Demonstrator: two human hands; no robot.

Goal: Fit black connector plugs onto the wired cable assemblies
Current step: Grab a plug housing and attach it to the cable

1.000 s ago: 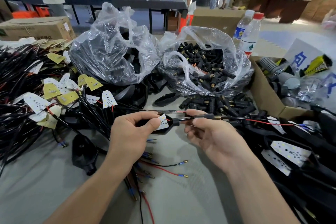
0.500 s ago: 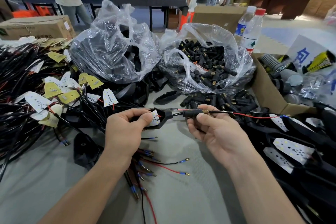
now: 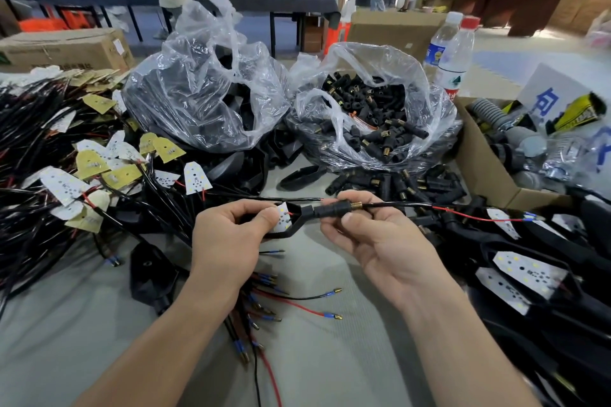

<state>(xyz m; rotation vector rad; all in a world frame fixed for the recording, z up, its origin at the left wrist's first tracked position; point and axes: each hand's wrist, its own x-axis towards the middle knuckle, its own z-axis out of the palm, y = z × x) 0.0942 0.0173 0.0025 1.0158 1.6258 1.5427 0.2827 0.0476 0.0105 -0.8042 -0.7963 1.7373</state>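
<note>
My left hand (image 3: 228,241) grips a black housing with a white LED board (image 3: 283,217) in it. My right hand (image 3: 380,238) pinches a black connector plug (image 3: 332,209) with a brass end, threaded on the cable right next to the housing's neck. The cable (image 3: 396,205) runs on to the right and ends in red and black wires. A clear bag of black plugs (image 3: 370,116) stands behind my hands, with loose plugs (image 3: 413,183) in front of it.
A second clear bag (image 3: 198,99) of black housings stands at back left. Wired LED boards (image 3: 82,172) pile up on the left, finished assemblies (image 3: 529,274) on the right. A cardboard box (image 3: 479,165) and two water bottles (image 3: 454,56) stand at right. Loose wire ends (image 3: 297,301) lie under my hands.
The plug has slid left along the cable, up to the housing's neck. Both hands have risen a little.
</note>
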